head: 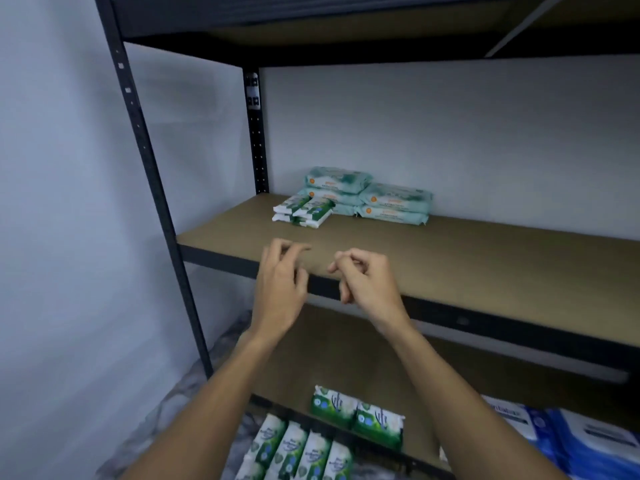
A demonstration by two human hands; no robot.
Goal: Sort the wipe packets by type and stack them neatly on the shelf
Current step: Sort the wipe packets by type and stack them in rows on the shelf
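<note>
Black metal upright [152, 174], punched holes, hard matte, carries the shelf [485, 258], which is a flat brown fibreboard with a dull surface.

My left hand [282, 282] is over the shelf's front edge with its fingers loosely bent, holding nothing.

Below it is a row of green-white packets [294, 452], soft glossy film, standing side by side, probably unsorted stock.

At the back left of the shelf is the small green-white stack [304, 211]. These are slim flat packs, laid two across and layered, a bit skewed.

On the lower board there's a green pair [360, 415], puffy pillow shape with crimped ends, lying side by side.

My right hand [367, 282] is just beside the left, fingers loosely curled and empty.

Pale teal packets [394, 202] are in two stacks against the back wall, touching the small stack. They're bigger, soft and rounded, and I'd guess they sit at the back so the front stays free for more.

Blue-white packets [571, 434] are at lower right, slick plastic, too blurred to read the print.
</note>
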